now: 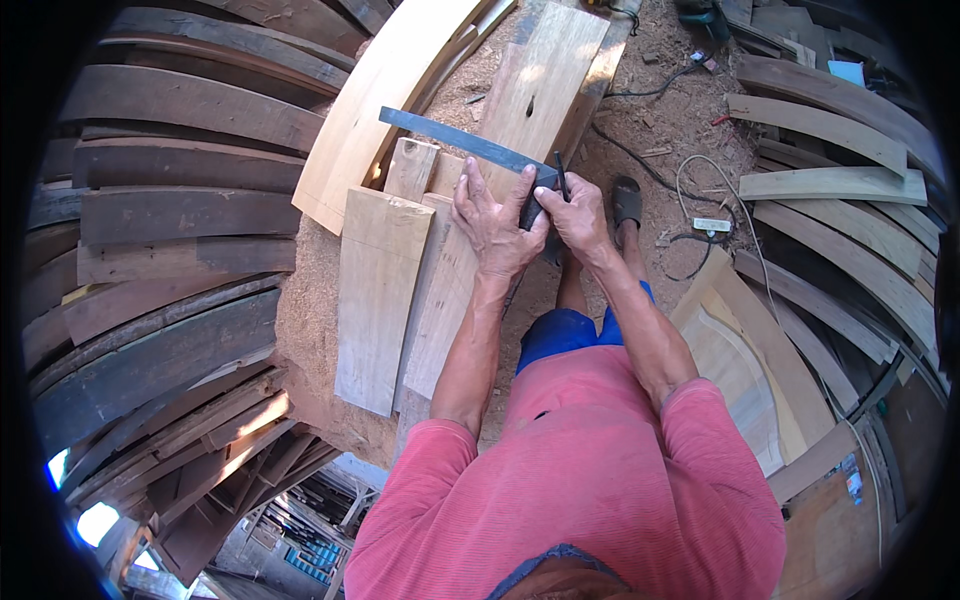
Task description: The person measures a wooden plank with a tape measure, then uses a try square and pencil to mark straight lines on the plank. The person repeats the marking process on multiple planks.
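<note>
A try square with a long grey metal blade (460, 139) and a dark stock (533, 206) lies across wooden boards in front of me. My left hand (493, 222) presses on it, with the thumb along the stock and the other fingers bent by the blade. Beside it, my right hand (583, 218) pinches a thin dark pencil (561, 174), which sticks up close to the corner of the square. Beneath the blade runs a long pale board (545, 80) with a dark knot. Shorter boards (380, 295) lie nearer, left of my left forearm.
A wide curved plank (365, 110) stands left of the boards. Dark planks (190, 215) are stacked along the left, more curved pieces (850, 185) along the right. A white power strip (711, 225) and cables lie on the sawdust. An arched panel (745, 360) leans at lower right.
</note>
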Tool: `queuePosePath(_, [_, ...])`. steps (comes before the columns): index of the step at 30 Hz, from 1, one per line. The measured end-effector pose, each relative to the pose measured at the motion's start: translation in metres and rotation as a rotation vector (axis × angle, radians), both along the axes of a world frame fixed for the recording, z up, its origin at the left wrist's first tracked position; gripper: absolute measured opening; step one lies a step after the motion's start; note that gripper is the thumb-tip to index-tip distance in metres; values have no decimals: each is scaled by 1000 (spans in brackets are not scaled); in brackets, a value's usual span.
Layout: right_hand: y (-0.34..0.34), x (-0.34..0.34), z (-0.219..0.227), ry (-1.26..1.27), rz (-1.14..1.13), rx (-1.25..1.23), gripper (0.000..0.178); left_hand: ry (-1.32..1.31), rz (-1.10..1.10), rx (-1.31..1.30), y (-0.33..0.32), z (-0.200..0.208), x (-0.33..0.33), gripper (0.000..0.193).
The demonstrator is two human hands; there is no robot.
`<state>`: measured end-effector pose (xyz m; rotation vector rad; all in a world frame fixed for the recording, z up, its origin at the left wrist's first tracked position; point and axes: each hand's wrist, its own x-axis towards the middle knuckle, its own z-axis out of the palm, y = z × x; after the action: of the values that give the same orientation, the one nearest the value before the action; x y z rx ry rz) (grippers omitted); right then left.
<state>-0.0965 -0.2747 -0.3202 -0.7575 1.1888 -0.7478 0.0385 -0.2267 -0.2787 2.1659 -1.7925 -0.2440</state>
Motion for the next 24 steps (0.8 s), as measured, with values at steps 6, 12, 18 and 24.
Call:
queuePosePath(6, [-28,-31,32,432,2,-280,25,-10,15,5,2,-1,-1,82])
queuePosePath(12, [-65,-43,79,305,79,-554,21,-12,13,14,1,-1,0,82])
queuePosePath(18, [-94,0,79,330,444,-738,27,9,46,87,-5,14,-4,76])
queuePosePath(24, [-116,12,83,404,684,-733,25,52,54,79,-4,11,-2,75])
